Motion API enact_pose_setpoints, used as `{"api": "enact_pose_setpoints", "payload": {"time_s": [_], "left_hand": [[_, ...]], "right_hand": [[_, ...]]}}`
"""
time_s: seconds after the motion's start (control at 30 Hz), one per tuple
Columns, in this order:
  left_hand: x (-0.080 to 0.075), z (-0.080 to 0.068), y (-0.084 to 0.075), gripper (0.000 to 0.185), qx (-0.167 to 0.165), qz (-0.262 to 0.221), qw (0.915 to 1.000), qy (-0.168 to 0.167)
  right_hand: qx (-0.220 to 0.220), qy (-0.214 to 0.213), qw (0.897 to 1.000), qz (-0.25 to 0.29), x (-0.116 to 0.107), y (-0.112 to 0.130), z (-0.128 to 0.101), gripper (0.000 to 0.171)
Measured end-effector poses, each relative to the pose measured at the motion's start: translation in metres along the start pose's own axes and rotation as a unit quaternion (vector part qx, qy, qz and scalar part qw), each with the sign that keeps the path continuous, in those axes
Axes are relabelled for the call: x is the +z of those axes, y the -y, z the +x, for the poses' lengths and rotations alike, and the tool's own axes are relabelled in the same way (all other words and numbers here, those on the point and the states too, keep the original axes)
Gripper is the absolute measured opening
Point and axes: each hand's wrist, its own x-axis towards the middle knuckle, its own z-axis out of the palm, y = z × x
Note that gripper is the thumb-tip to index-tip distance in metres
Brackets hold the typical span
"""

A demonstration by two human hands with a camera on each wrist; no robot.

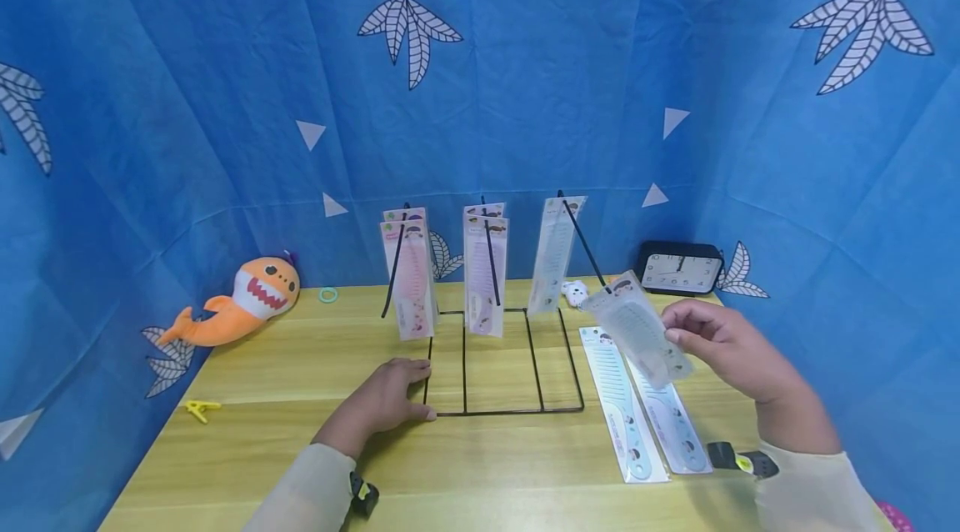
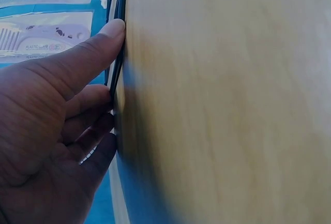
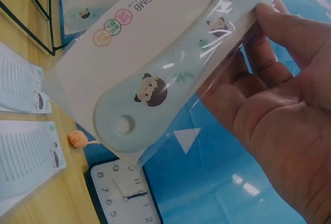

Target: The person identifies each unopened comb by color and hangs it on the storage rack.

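Observation:
My right hand [image 1: 720,340] pinches a light green plastic comb in a clear packet [image 1: 637,328] by its edge. The packet's top overlaps the tip of the black wire rack's right rod [image 1: 581,240]; I cannot tell whether the rod passes through it. Printed faces and a hole show on the comb's handle [image 3: 155,89] in the right wrist view. My left hand [image 1: 382,399] rests on the front left corner of the rack's base [image 1: 502,413], its thumb [image 2: 95,50] against the wire. Packeted combs hang on the rods: pink [image 1: 411,290], purple [image 1: 486,282] and pale blue [image 1: 555,257].
Two packeted blue combs [image 1: 626,411] lie on the table right of the rack. A black clock [image 1: 681,268] and a small white figure [image 1: 575,293] stand behind. Leftward are an orange plush shark [image 1: 251,303], a teal ring [image 1: 327,294] and a yellow clip [image 1: 201,409].

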Motion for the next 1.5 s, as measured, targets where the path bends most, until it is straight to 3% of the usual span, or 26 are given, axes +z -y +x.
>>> {"api": "enact_pose_setpoints", "payload": {"time_s": [0.33,0.8,1.0,1.23,1.5], "left_hand": [[0.0,-0.002,-0.001,0.078,0.002,0.0,1.0,0.0],[0.0,0.0,0.0,0.077,0.007,0.011,0.9999,0.005],[-0.001,-0.001,0.0,0.076,0.0,0.013,0.9999,0.007],[-0.001,-0.002,-0.002,0.078,-0.007,0.006,0.9999,0.008],[-0.001,-0.002,-0.004,0.078,-0.012,0.0,0.9999,0.007]], "right_hand": [[0.008,-0.029,1.0,-0.008,0.009,-0.002,0.004,0.012],[0.112,-0.064,0.991,-0.046,0.028,-0.005,0.035,0.018],[0.148,-0.081,0.986,-0.003,0.042,-0.016,0.057,0.023],[0.205,-0.115,0.97,0.059,0.068,-0.028,0.076,0.025],[0.206,-0.133,0.963,0.112,0.09,-0.033,0.096,0.027]]}}
